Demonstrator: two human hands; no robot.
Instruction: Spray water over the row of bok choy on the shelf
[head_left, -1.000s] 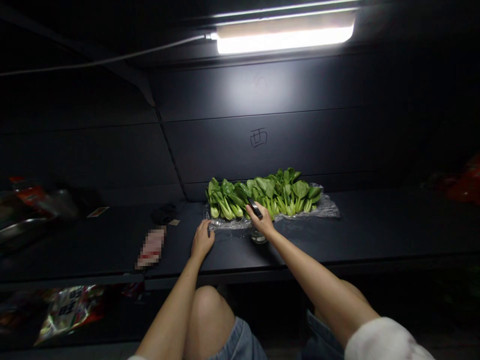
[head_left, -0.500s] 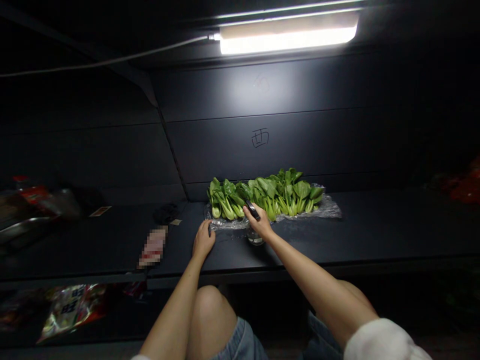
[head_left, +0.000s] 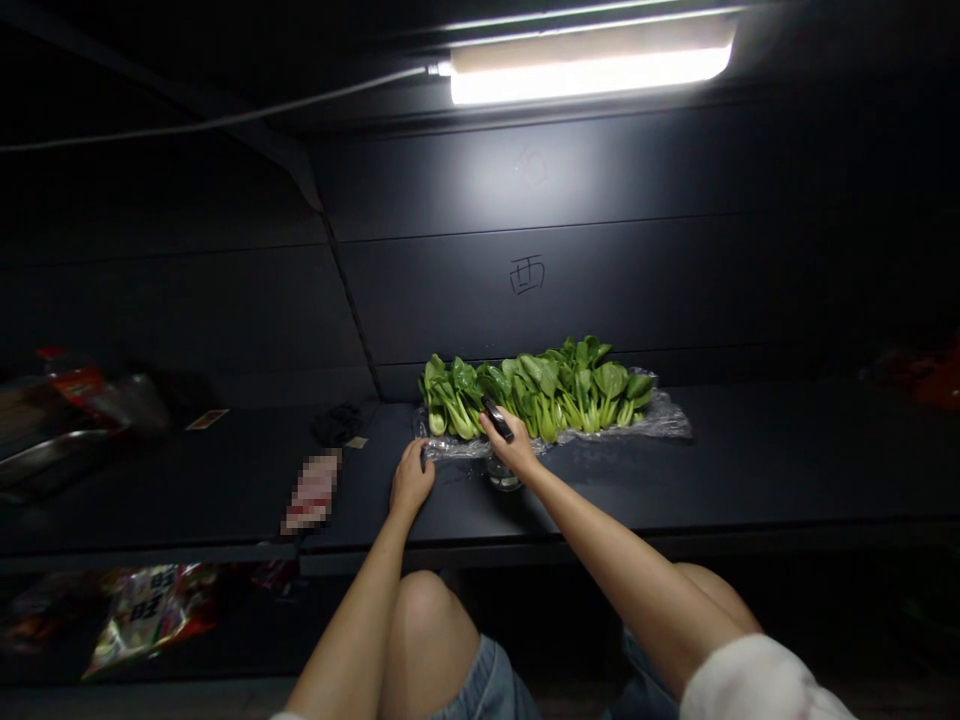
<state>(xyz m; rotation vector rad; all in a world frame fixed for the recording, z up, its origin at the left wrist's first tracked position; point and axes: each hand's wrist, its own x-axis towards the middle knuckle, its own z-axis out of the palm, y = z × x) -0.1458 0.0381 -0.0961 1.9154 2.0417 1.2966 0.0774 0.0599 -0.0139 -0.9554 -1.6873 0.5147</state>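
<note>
A row of green bok choy point(head_left: 540, 395) lies on crinkled clear plastic film point(head_left: 664, 418) on the dark shelf. My right hand point(head_left: 514, 443) is wrapped round the neck of a spray bottle, whose black trigger head point(head_left: 496, 418) points toward the greens. Below the hand shows the clear body of the spray bottle point(head_left: 502, 474), partly covered by my palm. My left hand point(head_left: 412, 480) rests on the shelf at the film's front left corner, thumb apart from the fingers. Its fingertips touch or nearly touch the film.
A lit lamp point(head_left: 592, 75) with a white cable point(head_left: 225, 122) hangs above. Left along the shelf are a pixelated flat item point(head_left: 313, 490), a dark crumpled thing point(head_left: 335, 425) and a red-capped bottle point(head_left: 75, 385). Snack packets point(head_left: 150, 610) lie on the lower shelf. Something red point(head_left: 934, 375) is far right.
The view has shifted slightly, moving the scene to the right. My right hand with the spray bottle has moved a little left along the greens. My left hand stays at the film's corner.
</note>
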